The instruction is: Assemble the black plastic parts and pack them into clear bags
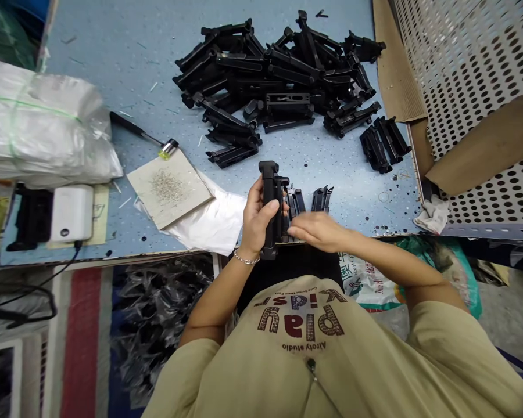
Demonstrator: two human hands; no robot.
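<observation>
My left hand (259, 217) is wrapped round a black plastic part (269, 232), held upright over the front edge of the blue table. My right hand (316, 230) is just to the right of that part, its fingers bent and blurred, so what they hold, if anything, cannot be made out. Behind my hands, more black parts (321, 199) lie near the table edge. A large heap of similar black parts (287, 72) covers the back middle of the table, with a separate pair (384, 144) at its right.
A hammer (143, 134) touches a square board (169, 188) lying on white sheet material (220, 217). At the left are a wrapped white bundle (47, 125) and a white device (72, 213) with a cable. A perforated panel (475, 58) and cardboard (483, 145) border the right side.
</observation>
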